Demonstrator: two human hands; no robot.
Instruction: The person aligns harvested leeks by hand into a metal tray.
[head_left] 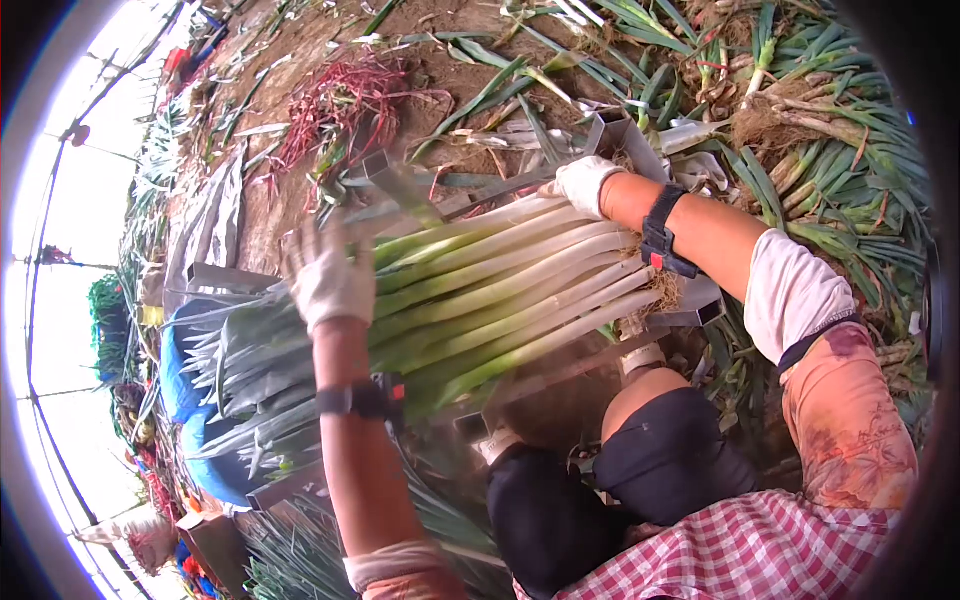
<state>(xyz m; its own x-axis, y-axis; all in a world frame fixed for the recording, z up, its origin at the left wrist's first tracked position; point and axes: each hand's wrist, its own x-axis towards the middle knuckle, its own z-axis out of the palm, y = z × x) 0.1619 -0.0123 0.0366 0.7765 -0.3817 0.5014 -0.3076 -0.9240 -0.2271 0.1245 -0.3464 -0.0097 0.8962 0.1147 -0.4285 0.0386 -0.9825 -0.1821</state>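
Observation:
A row of long leeks (500, 290) lies across a metal frame (685, 310), white root ends to the right and green leaves to the left. My left hand (330, 275), in a white glove and blurred by motion, is over the green part at the far left side, its fingers spread. At the far edge of the row, my gloved right hand (588, 186) is curled at the white end of a leek. Shaggy roots (665, 290) show at the near right end. Blue plastic (215, 460) is under the leaf tips.
A tangle of red ties (350, 105) lies on the soil beyond the frame. Heaps of leeks (840, 150) with roots cover the ground at right. More green leaves (310, 550) are at the lower left. My knees (670, 440) are close to the frame's near side.

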